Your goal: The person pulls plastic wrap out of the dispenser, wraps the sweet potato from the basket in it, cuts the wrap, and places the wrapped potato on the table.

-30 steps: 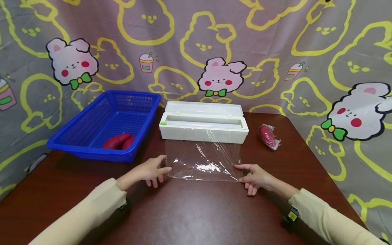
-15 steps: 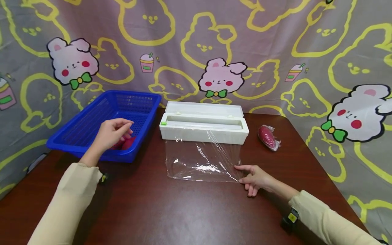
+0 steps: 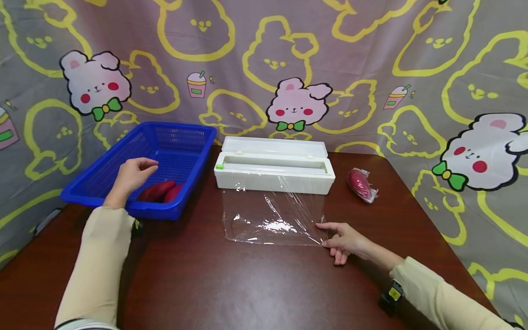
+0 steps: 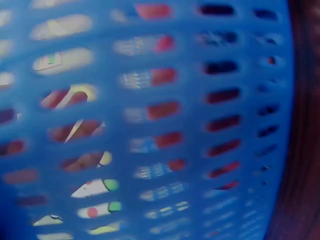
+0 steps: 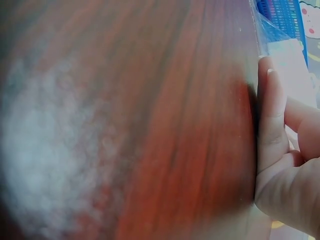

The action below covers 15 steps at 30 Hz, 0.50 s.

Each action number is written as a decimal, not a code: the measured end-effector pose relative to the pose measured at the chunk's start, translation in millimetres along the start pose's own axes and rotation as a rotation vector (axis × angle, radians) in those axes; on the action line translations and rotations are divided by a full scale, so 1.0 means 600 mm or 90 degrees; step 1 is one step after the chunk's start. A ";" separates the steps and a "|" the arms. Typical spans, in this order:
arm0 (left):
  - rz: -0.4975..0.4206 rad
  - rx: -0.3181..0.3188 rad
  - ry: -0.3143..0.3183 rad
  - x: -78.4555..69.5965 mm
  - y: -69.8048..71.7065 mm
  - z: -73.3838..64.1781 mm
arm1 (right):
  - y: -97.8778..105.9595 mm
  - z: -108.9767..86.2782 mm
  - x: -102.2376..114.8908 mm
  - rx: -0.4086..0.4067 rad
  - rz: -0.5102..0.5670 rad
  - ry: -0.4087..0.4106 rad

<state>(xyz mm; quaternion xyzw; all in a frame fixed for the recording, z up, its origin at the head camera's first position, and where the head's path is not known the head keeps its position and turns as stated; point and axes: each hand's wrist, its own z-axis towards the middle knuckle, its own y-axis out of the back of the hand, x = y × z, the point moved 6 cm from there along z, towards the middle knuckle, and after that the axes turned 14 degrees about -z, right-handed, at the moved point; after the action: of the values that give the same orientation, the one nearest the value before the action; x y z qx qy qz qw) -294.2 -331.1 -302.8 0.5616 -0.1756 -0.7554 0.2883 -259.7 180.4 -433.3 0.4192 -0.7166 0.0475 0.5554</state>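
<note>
A sheet of cling film (image 3: 268,215) comes out over the front of a white cling film box (image 3: 274,178) and lies toward me on the table. My right hand (image 3: 344,240) holds the sheet's near right corner, thumb at the edge and index finger stretched along the side. Over the near left part of the blue basket (image 3: 187,192) hovers my left hand (image 3: 134,176), fingers bent and nothing seen in them. Beside it in the basket lie red sweet potatoes (image 3: 158,190). The left wrist view shows mostly the blurred basket wall (image 4: 195,110).
A sweet potato wrapped in film (image 3: 360,184) lies on the right of the brown table (image 3: 247,288). The box lid (image 3: 274,146) stands raised at the back, with a green piece (image 3: 220,166) on the left of the box. A patterned curtain (image 3: 235,41) closes off the back and sides.
My left hand has left the film's near left corner, moved over the basket, and shifted further left, uncovering the sweet potatoes. My right hand stays at the film's corner.
</note>
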 end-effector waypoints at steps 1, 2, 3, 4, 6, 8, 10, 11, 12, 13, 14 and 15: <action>0.006 0.004 0.005 0.005 0.000 0.000 | 0.000 0.001 0.000 0.002 -0.001 0.002; 0.005 0.008 0.008 0.008 0.000 0.000 | -0.001 0.002 0.001 0.003 -0.003 0.003; 0.004 0.012 0.010 0.011 -0.001 0.000 | 0.000 0.003 0.002 0.003 -0.007 0.006; 0.001 0.014 0.013 0.013 -0.001 0.001 | 0.000 0.003 0.002 0.002 -0.010 0.008; -0.004 0.014 0.017 0.015 -0.002 0.002 | 0.002 0.003 0.004 0.000 -0.016 0.013; -0.002 0.013 0.033 0.018 -0.001 0.003 | 0.003 0.003 0.005 0.001 -0.021 0.019; 0.022 0.029 0.062 0.024 -0.002 0.003 | 0.003 0.003 0.005 0.003 -0.022 0.023; 0.038 0.047 0.081 0.029 -0.003 0.004 | 0.003 0.003 0.005 0.004 -0.021 0.024; 0.054 0.071 0.105 0.035 -0.006 0.004 | 0.003 0.003 0.005 0.005 -0.021 0.025; 0.073 0.099 0.130 0.041 -0.008 0.004 | 0.003 0.003 0.004 0.006 -0.020 0.025; 0.088 0.130 0.157 0.046 -0.011 0.002 | 0.002 0.003 0.004 0.006 -0.019 0.026; 0.105 0.162 0.181 0.050 -0.014 0.001 | 0.002 0.003 0.003 0.006 -0.018 0.025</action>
<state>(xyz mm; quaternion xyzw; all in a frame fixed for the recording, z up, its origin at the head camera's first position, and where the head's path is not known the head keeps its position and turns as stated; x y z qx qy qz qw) -302.8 -343.4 -329.9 0.6780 -0.2726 -0.6142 0.2979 -261.8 179.1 -432.1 0.4308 -0.6993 0.0513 0.5681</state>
